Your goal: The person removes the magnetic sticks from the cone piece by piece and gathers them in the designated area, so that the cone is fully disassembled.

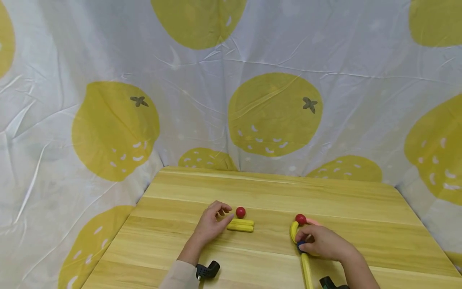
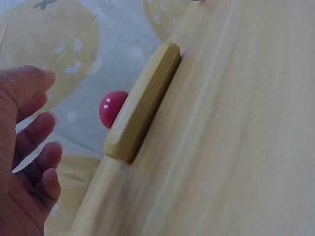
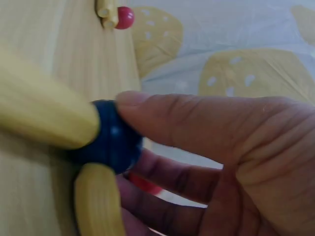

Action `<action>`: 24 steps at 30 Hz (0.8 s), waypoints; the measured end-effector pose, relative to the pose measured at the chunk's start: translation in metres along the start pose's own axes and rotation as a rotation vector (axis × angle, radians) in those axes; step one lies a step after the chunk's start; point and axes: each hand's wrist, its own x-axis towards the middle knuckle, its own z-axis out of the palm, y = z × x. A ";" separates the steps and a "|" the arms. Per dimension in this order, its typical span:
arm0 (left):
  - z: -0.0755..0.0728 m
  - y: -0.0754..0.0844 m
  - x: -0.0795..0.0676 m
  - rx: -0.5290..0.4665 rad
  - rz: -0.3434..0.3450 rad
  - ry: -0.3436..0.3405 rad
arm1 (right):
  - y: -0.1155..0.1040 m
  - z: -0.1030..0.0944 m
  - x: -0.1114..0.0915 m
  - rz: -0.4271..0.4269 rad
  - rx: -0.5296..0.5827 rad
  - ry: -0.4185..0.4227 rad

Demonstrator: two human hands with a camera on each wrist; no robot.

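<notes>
My right hand [image 1: 326, 243] pinches a blue ball [image 3: 115, 142] between thumb and fingers, low over the table. A straight yellow stick [image 1: 306, 269] meets the ball on its near side, and a curved yellow piece [image 1: 294, 232] runs from it toward a red ball [image 1: 300, 219]. Beyond that, a pink piece [image 1: 314, 222] is partly hidden by the hand. To the left, my left hand [image 1: 210, 224] hovers with loosely bent fingers and holds nothing. Two yellow sticks [image 1: 240, 228] lie side by side at its fingertips, with another red ball [image 1: 240, 212] just behind them.
Everything lies on a wooden table [image 1: 267, 265] with light grain. A pale curtain [image 1: 202, 120] printed with big yellow fruit hangs along its back and sides. Black wrist devices [image 1: 208, 269] show below both hands.
</notes>
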 end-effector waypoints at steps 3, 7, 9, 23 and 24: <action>0.001 0.009 0.001 -0.018 0.038 -0.051 | -0.001 0.006 0.006 -0.027 -0.025 0.044; 0.006 0.023 0.000 -0.042 0.089 -0.162 | -0.003 0.016 0.014 -0.050 -0.061 0.116; 0.011 0.030 -0.001 -0.055 0.099 -0.234 | -0.005 0.021 0.018 -0.046 -0.097 0.163; 0.054 0.055 -0.018 0.264 0.184 -0.488 | -0.020 0.046 0.033 0.118 -0.257 0.428; 0.055 0.054 -0.018 0.295 0.194 -0.475 | -0.020 0.046 0.033 0.113 -0.264 0.431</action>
